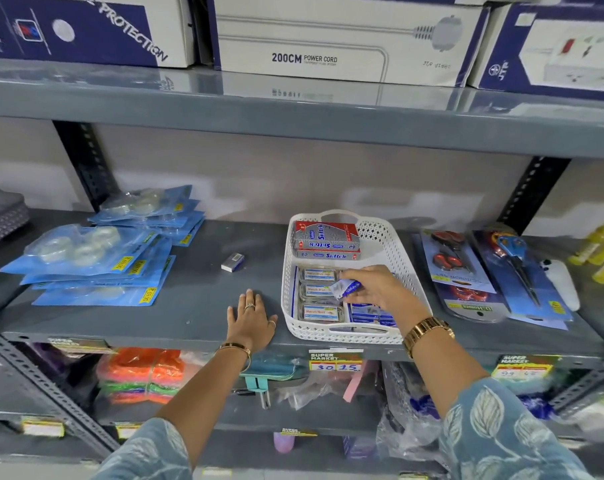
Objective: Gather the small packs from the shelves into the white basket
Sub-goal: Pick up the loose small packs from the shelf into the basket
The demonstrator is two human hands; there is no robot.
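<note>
A white perforated basket (380, 237) stands on the grey shelf (196, 292). It holds two red and grey Softek boxes (324, 235) at the back and several clear blister packs (319, 289) in front. My right hand (376, 287) hovers over the basket's front half, fingers closed on a small blue and white pack (345, 288). My left hand (250, 320) rests flat on the shelf just left of the basket, fingers spread, holding nothing. One small blue and white pack (233, 262) lies alone on the shelf further back, left of the basket.
Stacks of blue tape packs (96, 265) lie at the left. Carded scissors (456, 268) and yellow tubes (601, 254) sit right of the basket. Large power cord boxes (335, 39) fill the shelf above. Bagged goods crowd the shelf below.
</note>
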